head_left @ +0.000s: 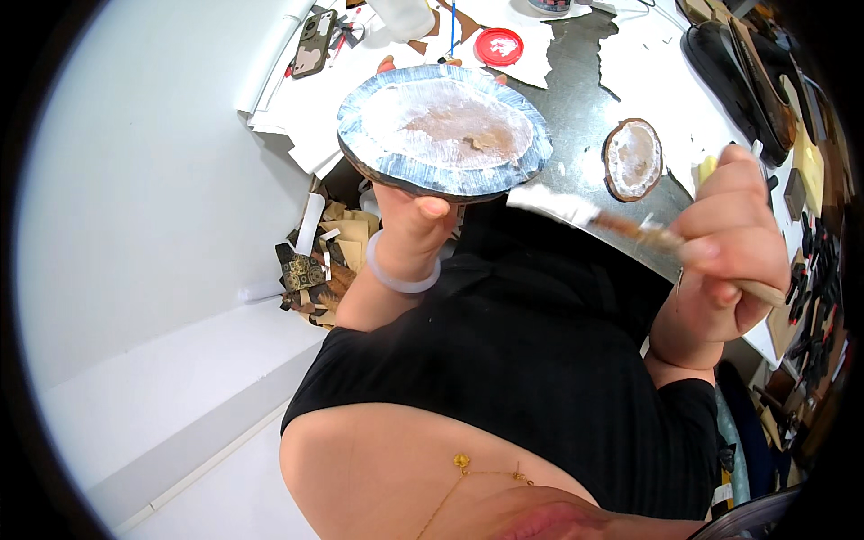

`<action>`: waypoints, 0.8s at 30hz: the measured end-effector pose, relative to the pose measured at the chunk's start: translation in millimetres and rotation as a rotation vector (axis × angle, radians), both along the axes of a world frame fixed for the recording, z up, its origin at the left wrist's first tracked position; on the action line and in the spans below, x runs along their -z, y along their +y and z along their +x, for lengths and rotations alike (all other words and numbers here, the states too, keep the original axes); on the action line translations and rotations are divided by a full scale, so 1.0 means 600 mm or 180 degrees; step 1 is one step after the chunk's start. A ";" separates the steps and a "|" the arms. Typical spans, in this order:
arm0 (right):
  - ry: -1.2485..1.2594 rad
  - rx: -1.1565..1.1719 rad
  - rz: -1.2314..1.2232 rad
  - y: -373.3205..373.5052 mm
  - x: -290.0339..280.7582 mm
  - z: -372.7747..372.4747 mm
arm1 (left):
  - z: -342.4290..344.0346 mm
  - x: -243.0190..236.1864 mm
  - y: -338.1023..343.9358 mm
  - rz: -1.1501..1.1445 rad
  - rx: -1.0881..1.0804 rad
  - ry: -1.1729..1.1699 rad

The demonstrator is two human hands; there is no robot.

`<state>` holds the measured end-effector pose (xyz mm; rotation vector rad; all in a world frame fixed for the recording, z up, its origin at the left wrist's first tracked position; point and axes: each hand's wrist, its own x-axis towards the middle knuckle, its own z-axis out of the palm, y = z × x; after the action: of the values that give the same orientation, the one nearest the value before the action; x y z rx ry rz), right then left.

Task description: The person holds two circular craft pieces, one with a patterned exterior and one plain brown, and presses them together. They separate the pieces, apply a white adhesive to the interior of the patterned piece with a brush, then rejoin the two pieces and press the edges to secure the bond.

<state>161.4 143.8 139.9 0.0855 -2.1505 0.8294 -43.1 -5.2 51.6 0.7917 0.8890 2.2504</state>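
My left hand point(416, 214) holds up a large oval piece point(477, 135) from beneath, thumb at its near edge and fingertips showing past the far edge. Its top has a streaky blue-and-white border, a whitish middle with a brown patch, and a dark side. In my closed right hand point(733, 238) is a brush point(630, 227) with a wooden handle. White stuff coats its bristles, whose tip is at or just beside the piece's right edge; contact is hard to tell. A smaller oval piece point(633, 160), brown-rimmed with white smears, lies on the table.
The table point(569, 85) has a grey metal top partly covered by white sheets. A red lid point(499, 47) with white residue, a blue stick point(454, 27) and a phone point(314, 43) lie beyond my left hand. Scraps point(337, 243) fill a space left; dark curved items point(742, 76) lie far right.
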 end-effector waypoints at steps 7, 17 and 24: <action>0.0076 -0.0311 0.0114 0.017 0.005 -0.008 | -0.002 0.007 0.000 -0.0012 -0.0079 0.0028; -0.0223 0.0806 0.0600 0.115 0.127 -0.128 | -0.027 -0.002 -0.016 -0.0377 -0.0469 0.0176; -0.1141 0.1006 0.1944 0.170 0.250 -0.226 | -0.054 0.028 -0.031 -0.0402 -0.0331 -0.0340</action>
<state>25.8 245.7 -10.2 -0.0991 -2.5989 -0.0163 -75.4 -23.8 34.7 0.5751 1.0307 2.2763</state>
